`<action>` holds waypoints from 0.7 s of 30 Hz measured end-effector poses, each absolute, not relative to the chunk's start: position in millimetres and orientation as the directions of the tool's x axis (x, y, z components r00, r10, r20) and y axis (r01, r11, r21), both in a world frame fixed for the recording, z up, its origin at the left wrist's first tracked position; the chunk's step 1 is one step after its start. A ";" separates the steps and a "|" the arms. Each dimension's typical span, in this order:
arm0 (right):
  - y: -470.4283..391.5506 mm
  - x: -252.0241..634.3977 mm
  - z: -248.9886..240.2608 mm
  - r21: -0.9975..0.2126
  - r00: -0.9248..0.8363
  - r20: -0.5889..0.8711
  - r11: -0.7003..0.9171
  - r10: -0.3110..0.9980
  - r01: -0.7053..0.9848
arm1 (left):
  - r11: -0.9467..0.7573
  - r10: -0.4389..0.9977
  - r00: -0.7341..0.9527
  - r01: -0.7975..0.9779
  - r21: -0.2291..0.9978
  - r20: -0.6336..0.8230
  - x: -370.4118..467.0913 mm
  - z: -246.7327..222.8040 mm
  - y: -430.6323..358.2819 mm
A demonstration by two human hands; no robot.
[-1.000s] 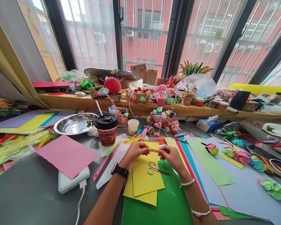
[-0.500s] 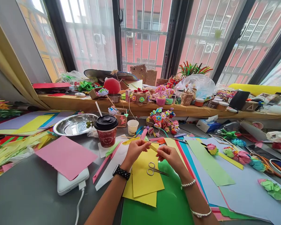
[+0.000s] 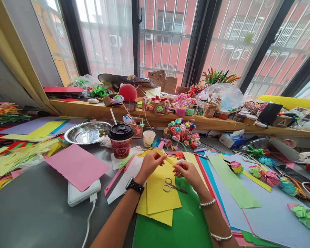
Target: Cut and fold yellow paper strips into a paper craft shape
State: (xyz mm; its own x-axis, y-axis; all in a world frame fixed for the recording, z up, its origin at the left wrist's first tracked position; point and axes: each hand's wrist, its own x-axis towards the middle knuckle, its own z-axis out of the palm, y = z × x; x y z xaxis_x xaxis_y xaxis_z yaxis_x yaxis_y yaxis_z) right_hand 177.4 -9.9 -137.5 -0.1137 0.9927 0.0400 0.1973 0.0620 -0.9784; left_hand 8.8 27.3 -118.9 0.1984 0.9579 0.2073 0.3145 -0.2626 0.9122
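Fingers of the left hand pinch a yellow strip, thumb and forefinger nearly meeting on it. Right fingertips are drawn close together at its lower end; whether they grip it or only touch it, I cannot tell. The strip is narrow, plain and nearly the same yellow as the sheets behind it, so its edges are hard to follow. It is in the gap between the hands, over the far part of those sheets. Its long axis slants across the view, from upper left by the left fingertips down toward the right hand.

Both forearms come up from the bottom edge and lean inward, the hands facing each other with their backs partly up. A watch circles the left wrist; a beaded bracelet and a bangle sit on the right arm. Scissors lie below the hands, handles on the sheets, blades pointing right over the green mat.
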 end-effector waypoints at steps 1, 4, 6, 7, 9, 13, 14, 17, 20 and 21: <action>-9.9 177.4 -137.5 -0.966 -0.115 0.048 0.075 0.992 0.249 | -0.267 0.964 0.119 0.351 0.898 0.240 2.8 -115.7 29.1; -10.9 176.9 -136.8 -0.889 -0.186 0.104 0.175 0.977 0.423 | -0.241 0.951 -0.100 0.355 0.903 0.293 -15.5 -109.1 35.6; -12.3 176.4 -137.0 -0.823 -0.253 0.133 0.249 0.958 0.511 | -0.182 0.967 -0.124 0.282 0.942 0.224 -24.9 -109.9 40.3; -13.2 176.0 -137.4 -0.800 -0.290 0.133 0.275 0.948 0.534 | -0.136 0.978 -0.113 0.299 0.944 0.176 -28.2 -112.1 42.2; -15.1 175.1 -138.9 -0.781 -0.363 0.106 0.304 0.926 0.546 | -0.057 0.981 -0.144 0.431 0.900 0.131 -32.0 -118.1 44.6; -18.4 172.5 -142.3 -0.743 -0.417 0.106 0.351 0.903 0.570 | 0.014 0.972 -0.187 0.660 0.751 0.146 -32.1 -125.1 43.0; -18.9 171.8 -143.0 -0.732 -0.409 0.115 0.356 0.905 0.581 | 0.015 0.969 -0.192 0.674 0.739 0.155 -31.5 -124.5 42.0; -19.9 170.2 -144.7 -0.716 -0.386 0.131 0.356 0.913 0.600 | -0.002 0.955 -0.211 0.696 0.718 0.207 -30.7 -119.9 39.9; -20.8 169.5 -145.5 -0.668 -0.362 0.154 0.367 0.920 0.647 | -0.041 0.954 -0.192 0.678 0.734 0.230 -31.3 -118.1 41.1; -21.0 169.5 -145.6 -0.640 -0.350 0.163 0.369 0.922 0.674 | -0.064 0.955 -0.176 0.662 0.747 0.237 -31.6 -118.7 41.9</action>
